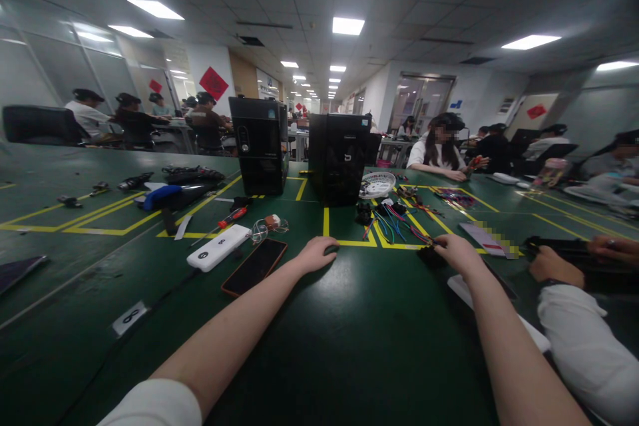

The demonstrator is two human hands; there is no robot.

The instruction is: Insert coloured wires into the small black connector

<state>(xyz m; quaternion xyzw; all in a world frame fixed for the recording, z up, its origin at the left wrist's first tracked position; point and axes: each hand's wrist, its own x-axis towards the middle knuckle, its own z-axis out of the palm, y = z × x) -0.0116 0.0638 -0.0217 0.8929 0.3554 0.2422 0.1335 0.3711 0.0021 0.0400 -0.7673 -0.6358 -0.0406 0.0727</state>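
My left hand (317,254) rests on the green table, its fingers loosely bent and a gap showing between thumb and forefinger, with nothing visible in it. Over to the right, my right hand (456,253) has its fingertips pinched on the end of a bundle of coloured cables (394,219). A small black piece (430,257) lies just under those fingers; its kind is unclear. Beside my left wrist is a phone (255,267) with a dark screen. Two black computer cases, one at left (258,153) and another (342,160) nearer the middle, stand upright beyond my hands.
A white power bank (218,247), glasses (269,227) and a red-handled screwdriver (232,216) lie at left. A white basket (378,185) sits behind the cables. At right, a co-worker's hands (556,267) hold a black object. Another person (439,146) sits across the table.
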